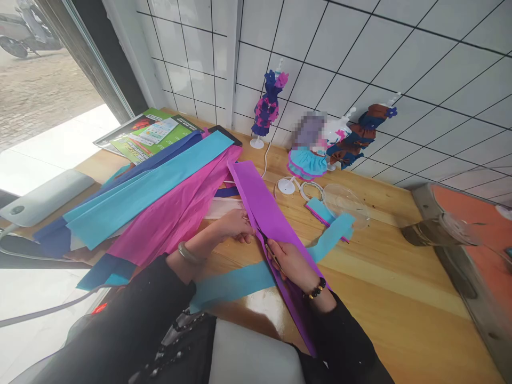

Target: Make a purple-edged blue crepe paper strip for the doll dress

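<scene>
The purple sheet [264, 197] lies slantwise across the middle of the wooden table [400, 277], its left edge pinched in the curled fingers of the left hand [237, 226], while the right hand [294, 262] is closed around the scissors [274, 259] — their blades at that same edge, just beside the left fingertips. A light blue strip [240, 287] runs beneath the sheet from near left to far right; to the left lies a pile with a pink sheet [172, 213] and a turquoise sheet [160, 186] — and a small dressed stand [267, 106] rises at the far side, by the tiled wall [340, 42].
</scene>
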`<state>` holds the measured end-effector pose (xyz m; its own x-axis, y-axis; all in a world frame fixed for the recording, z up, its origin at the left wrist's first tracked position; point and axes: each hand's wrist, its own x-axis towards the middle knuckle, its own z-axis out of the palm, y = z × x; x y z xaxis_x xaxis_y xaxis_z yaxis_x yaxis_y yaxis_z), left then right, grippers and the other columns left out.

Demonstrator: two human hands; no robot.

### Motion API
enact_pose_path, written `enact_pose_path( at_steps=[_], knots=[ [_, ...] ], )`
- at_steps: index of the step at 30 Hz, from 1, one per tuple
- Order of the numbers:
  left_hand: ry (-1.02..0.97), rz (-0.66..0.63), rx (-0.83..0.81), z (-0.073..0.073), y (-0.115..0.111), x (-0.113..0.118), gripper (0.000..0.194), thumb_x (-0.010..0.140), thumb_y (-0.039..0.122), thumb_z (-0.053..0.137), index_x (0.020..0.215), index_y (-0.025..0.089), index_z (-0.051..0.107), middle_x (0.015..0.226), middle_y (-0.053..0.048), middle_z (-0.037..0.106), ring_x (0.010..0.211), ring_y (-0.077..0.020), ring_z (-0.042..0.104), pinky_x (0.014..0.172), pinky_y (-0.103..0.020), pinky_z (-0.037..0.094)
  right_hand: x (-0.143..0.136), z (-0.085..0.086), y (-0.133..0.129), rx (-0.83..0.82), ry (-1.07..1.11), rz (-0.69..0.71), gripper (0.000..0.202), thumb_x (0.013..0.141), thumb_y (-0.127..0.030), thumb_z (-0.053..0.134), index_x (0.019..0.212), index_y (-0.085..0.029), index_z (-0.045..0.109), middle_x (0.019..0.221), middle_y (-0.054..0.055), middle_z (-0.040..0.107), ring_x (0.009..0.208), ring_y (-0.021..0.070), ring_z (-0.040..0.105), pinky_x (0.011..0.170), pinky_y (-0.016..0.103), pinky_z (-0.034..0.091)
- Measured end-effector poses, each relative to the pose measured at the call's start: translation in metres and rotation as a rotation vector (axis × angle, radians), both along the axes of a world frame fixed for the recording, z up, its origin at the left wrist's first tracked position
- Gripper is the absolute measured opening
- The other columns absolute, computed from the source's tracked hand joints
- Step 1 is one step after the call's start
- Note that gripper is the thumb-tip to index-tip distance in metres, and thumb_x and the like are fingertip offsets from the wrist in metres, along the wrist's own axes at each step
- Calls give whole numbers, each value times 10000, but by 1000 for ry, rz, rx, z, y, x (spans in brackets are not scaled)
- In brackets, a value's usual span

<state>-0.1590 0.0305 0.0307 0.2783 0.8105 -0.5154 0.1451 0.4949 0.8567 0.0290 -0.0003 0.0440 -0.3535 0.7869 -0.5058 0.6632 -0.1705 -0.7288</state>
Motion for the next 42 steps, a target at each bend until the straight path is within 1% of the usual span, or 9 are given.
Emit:
enact_pose_path(
  at_steps=[4, 8, 12, 16, 21, 25, 31, 38, 42],
  knots=[
    [-5, -7, 13, 1, 0, -1, 214, 596, 175, 653, 756, 166, 511, 484, 46, 567, 418, -98, 555, 373, -157, 399, 1, -2, 0, 16, -21, 17, 448, 857, -524, 251, 623, -184, 427, 441, -62, 392, 279, 57, 360, 299, 197, 270],
    [-21, -3, 1, -1, 0, -1, 228, 596, 185, 662, 769, 163, 514, 507, 41, 574, 426, -95, 555, 377, -159, 405, 0, -3, 1, 27, -28, 23, 438, 863, -508, 242, 614, -188, 407, 425, -69, 365, 268, 56, 344, 300, 196, 257],
    [-37, 7, -14, 2, 0, -2, 236, 588, 186, 673, 759, 156, 513, 530, 35, 583, 457, -102, 571, 385, -161, 412, -1, 2, 1, 8, -36, 5, 451, 862, -512, 242, 633, -181, 445, 438, -62, 386, 281, 59, 358, 309, 195, 270],
    [-27, -1, -24, 4, 1, -2, 218, 590, 191, 675, 744, 151, 526, 492, 37, 567, 444, -98, 562, 386, -157, 403, 2, 9, -1, -42, -16, -27, 470, 851, -536, 256, 658, -171, 481, 438, -61, 393, 285, 58, 356, 309, 193, 286],
    [-15, -11, -69, 1, 3, -3, 149, 650, 238, 625, 750, 153, 556, 516, 15, 599, 442, -100, 570, 395, -160, 403, 6, 11, -4, -70, -22, -23, 486, 851, -541, 253, 667, -165, 501, 427, -62, 399, 279, 57, 357, 301, 190, 286],
    [18, -6, -103, -1, 4, -3, 124, 681, 245, 583, 730, 133, 564, 655, -39, 663, 459, -97, 584, 385, -156, 386, 5, 9, -1, -99, -32, -14, 480, 850, -536, 259, 660, -166, 500, 424, -63, 400, 273, 58, 358, 301, 193, 289],
    [7, -56, -120, 1, 5, -5, 191, 720, 300, 545, 759, 115, 576, 798, -98, 685, 480, -109, 595, 389, -175, 395, -2, 6, 6, -67, 19, 9, 465, 860, -514, 260, 643, -173, 490, 405, -64, 404, 263, 62, 352, 296, 201, 262],
    [42, -87, -130, 6, 4, -4, 203, 713, 294, 533, 680, 100, 584, 740, -103, 684, 460, -108, 581, 394, -181, 392, -11, -1, 15, -32, 29, 35, 469, 865, -513, 252, 638, -177, 488, 422, -56, 409, 284, 72, 390, 306, 210, 295],
    [4, -77, -132, 4, 3, -5, 209, 715, 302, 537, 696, 101, 590, 726, -95, 684, 445, -105, 575, 398, -187, 391, -14, -6, 18, 28, 19, 57, 486, 868, -523, 227, 623, -181, 471, 430, -49, 428, 284, 72, 412, 321, 211, 307]
  ],
)
